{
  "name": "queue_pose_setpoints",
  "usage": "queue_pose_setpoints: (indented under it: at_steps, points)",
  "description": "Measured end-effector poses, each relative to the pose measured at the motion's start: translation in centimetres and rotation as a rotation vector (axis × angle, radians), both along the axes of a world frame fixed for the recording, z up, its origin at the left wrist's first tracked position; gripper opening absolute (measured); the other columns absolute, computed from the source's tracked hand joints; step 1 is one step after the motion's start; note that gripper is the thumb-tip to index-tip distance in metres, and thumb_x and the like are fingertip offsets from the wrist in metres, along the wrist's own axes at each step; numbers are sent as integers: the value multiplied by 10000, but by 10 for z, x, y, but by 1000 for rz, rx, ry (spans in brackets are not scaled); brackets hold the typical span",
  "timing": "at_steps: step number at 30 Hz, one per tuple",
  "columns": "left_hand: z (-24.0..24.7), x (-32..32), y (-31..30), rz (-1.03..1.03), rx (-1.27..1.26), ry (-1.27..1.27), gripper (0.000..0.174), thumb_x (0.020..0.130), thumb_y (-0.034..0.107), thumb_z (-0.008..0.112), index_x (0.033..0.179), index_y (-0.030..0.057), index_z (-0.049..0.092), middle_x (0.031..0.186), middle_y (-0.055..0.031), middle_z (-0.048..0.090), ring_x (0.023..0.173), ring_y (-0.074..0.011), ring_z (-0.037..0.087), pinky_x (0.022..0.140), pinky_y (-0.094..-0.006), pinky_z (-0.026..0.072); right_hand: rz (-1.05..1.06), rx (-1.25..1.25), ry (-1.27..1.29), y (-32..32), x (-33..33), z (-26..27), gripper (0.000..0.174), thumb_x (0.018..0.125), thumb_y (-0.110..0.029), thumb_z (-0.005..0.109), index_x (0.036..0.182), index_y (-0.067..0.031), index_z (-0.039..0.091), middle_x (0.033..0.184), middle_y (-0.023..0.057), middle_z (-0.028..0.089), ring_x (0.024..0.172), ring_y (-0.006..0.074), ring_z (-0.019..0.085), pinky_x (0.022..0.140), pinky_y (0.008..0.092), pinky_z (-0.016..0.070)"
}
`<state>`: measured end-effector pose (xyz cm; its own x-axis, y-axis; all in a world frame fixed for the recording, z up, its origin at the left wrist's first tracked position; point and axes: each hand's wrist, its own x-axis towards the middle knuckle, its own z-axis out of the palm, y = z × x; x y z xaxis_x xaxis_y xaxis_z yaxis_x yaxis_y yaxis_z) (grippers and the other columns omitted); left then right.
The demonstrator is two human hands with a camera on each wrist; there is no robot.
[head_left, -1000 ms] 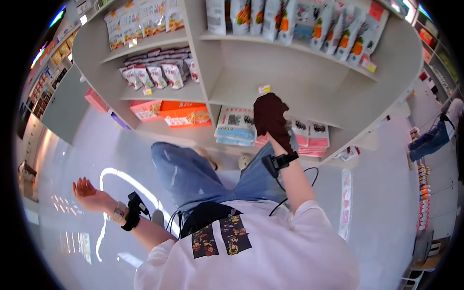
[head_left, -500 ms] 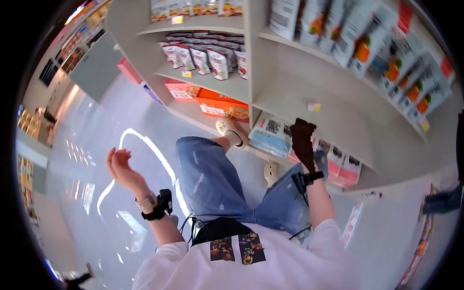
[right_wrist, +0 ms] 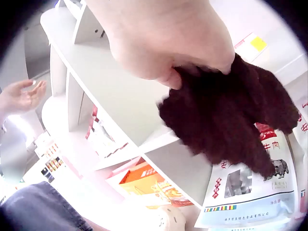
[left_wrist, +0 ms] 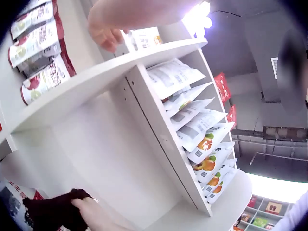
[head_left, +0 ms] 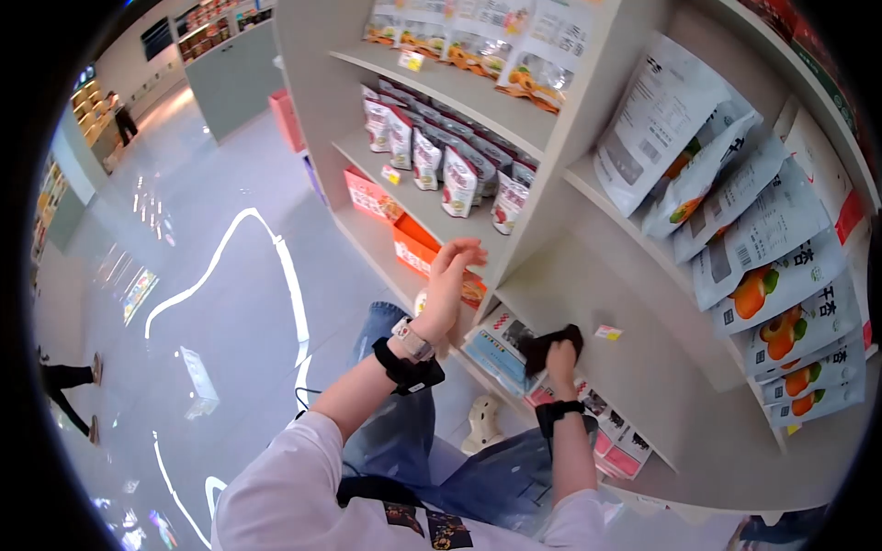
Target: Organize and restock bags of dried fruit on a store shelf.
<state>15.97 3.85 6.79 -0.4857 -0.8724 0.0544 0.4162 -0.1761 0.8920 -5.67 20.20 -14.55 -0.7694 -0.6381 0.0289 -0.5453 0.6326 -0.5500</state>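
A dark brown cloth (head_left: 548, 351) is bunched in the right hand (head_left: 562, 367), at the lower shelf beside a price tag (head_left: 608, 332). In the right wrist view the fingers of the right hand (right_wrist: 178, 43) curl round the cloth (right_wrist: 216, 115), which hangs over a white and blue packet (right_wrist: 250, 192). The left hand (head_left: 446, 286) is raised in front of the shelf's upright divider, empty, its fingers loosely bent. At the top of the left wrist view the left hand (left_wrist: 108, 26) appears apart from any product.
Pouches with orange fruit pictures (head_left: 772, 285) stand on the right shelf. Small red and white pouches (head_left: 459, 182) fill the left shelf, above an orange box (head_left: 415, 246). Flat packets (head_left: 620, 441) lie on the bottom level. Another person's legs (head_left: 69, 390) show at far left.
The left hand has moved from out over the floor to the shelf front. The right hand still holds the cloth, now bunched lower and nearer the divider. The view has turned and come closer to the shelves.
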Motion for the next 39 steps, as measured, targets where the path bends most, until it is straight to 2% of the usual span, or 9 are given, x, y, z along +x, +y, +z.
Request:
queue_pose_setpoints:
  at_steps: [2,4,8,12,13,17,20,30,39]
  points:
    - [-22,-41,-9,33,-134,-71,336,839,179,426,1152,58,423,1106,-69,495,1001,-171,474,817,-278,391,212,178,196,-16,0,-5,373,834,-282,399,746,39,567,790,267,570,739,398,560,678,477,441]
    - [-49,-78,-19,19,-198,-144,378,836,174,441,1189,50,386,1155,-78,456,1031,-173,446,844,-282,375,-74,224,-55,-42,5,-4,567,867,-418,292,703,35,591,761,238,590,739,360,585,683,464,456]
    - [-86,-120,-32,-112,-55,-73,529,800,85,492,1276,21,269,1196,-112,416,1059,-152,406,875,-257,341,5,181,117,-71,-8,5,499,881,-354,315,686,27,570,737,227,574,722,357,562,672,449,453]
    - [-134,-141,-53,10,-67,-258,349,761,120,564,1083,2,497,887,-81,583,799,-137,531,714,-267,430,59,257,104,-97,-56,8,381,868,-264,359,736,30,562,786,228,573,761,355,558,685,424,453]
    - [-126,-143,-54,124,-216,-328,285,739,142,598,985,7,551,746,-97,604,678,-163,570,640,-288,448,66,263,109,-100,-64,9,342,857,-234,378,740,28,564,785,226,574,766,355,558,687,422,453]
    - [-107,-136,-64,75,-432,-461,284,723,127,603,984,33,547,810,-167,592,741,-276,600,656,-313,454,81,270,197,-109,-76,2,171,759,-96,450,733,22,571,774,216,581,751,348,568,672,406,465]
    - [-116,-140,-68,116,-539,-392,271,723,119,598,973,28,547,805,-164,591,750,-284,597,661,-312,457,-1,260,334,-105,-63,-11,157,740,-86,471,653,-2,571,705,191,591,686,309,592,624,393,483]
    - [-126,-142,-59,72,-221,-388,288,720,102,601,993,30,545,836,-112,599,766,-198,585,695,-282,446,4,193,339,-93,-29,3,249,761,-158,487,588,12,540,645,184,565,629,325,573,591,410,469]
    - [-128,-138,-64,47,-332,-380,328,710,71,595,1030,38,528,937,-106,573,882,-197,561,789,-291,428,80,225,321,-101,-33,8,300,777,-195,455,580,16,539,639,187,566,627,332,570,596,418,466]
